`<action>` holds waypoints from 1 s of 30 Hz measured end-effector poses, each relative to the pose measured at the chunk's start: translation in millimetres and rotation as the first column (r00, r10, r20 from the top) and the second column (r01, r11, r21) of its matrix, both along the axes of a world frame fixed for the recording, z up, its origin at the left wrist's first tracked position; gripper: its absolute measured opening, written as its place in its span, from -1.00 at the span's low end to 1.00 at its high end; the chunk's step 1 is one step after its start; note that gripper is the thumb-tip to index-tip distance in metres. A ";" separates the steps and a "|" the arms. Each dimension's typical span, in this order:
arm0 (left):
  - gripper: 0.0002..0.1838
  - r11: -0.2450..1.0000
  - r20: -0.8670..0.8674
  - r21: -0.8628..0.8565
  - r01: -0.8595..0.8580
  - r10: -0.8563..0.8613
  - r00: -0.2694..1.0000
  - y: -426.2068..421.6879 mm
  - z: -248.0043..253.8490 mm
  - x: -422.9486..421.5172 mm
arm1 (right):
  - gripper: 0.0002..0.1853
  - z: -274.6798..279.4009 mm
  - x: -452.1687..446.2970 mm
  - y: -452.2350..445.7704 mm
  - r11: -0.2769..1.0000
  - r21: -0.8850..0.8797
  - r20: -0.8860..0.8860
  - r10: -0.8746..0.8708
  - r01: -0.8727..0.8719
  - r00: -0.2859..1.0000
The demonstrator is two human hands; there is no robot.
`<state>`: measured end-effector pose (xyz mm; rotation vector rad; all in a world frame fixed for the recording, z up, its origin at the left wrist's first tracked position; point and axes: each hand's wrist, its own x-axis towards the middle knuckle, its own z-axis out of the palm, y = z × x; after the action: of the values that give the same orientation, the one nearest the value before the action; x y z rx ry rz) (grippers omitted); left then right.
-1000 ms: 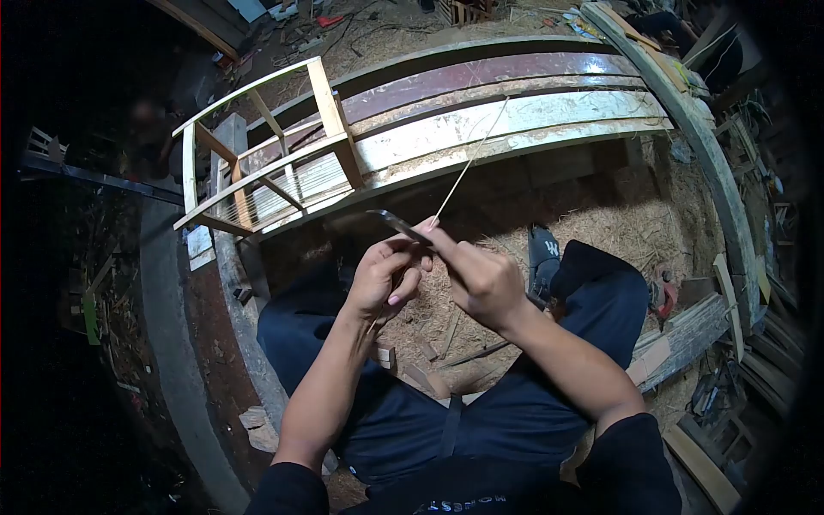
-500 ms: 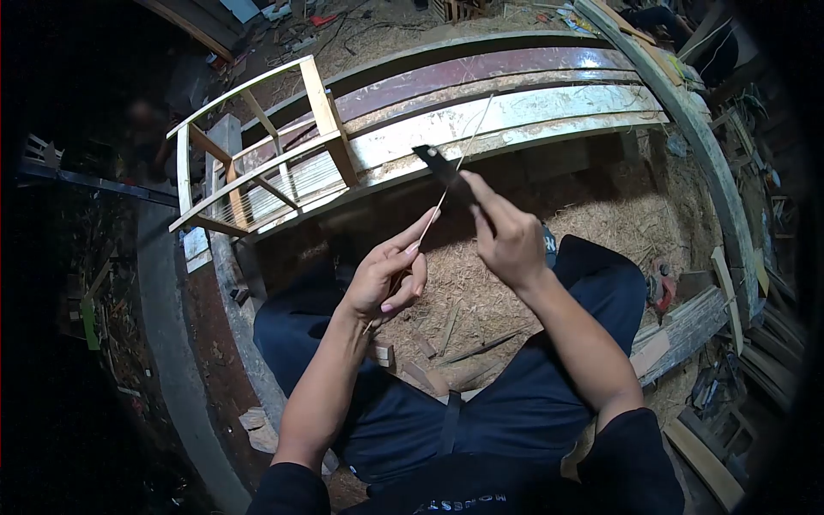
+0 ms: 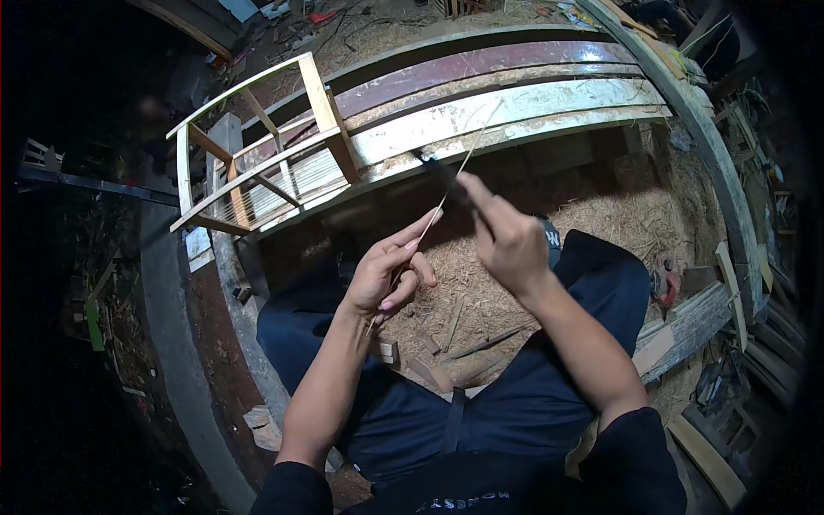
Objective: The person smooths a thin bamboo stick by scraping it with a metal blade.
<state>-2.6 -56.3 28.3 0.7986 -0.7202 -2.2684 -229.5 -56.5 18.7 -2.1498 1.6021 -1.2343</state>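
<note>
My left hand (image 3: 383, 273) pinches a thin, pale wooden strip (image 3: 471, 151) between thumb and fingers. The strip slants up and away to the right, and its lower end comes out below my palm by the wrist. In my right hand (image 3: 513, 242) is a dark, flat-bladed knife (image 3: 437, 169), smeared by motion; its handle is hidden in my closed fingers. The blade crosses the strip above my left fingertips, but whether it touches cannot be made out.
A slatted wooden frame (image 3: 326, 107) rests on the left of a long plank bench (image 3: 532, 108) ahead of me. Shavings (image 3: 446, 283) cover the ground between my legs, among wood offcuts (image 3: 384, 351). A thick beam (image 3: 699, 137) runs down the right side.
The knife has shifted slightly along the strip and is more blurred. My left fingers have loosened a little at the lower side, while the strip stays at about the same slant.
</note>
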 end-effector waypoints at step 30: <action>-0.41 0.997 0.010 -0.065 0.045 -0.045 0.999 -0.7 13.6 -6.3 | -0.49 -6.6 -23.2 -22.4 0.978 0.193 0.296 -0.130 0.074 0.946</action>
<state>-8.9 -57.1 41.9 0.7690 -0.8195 -2.2705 -252.7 -79.0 12.1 -1.6891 1.6345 -1.3215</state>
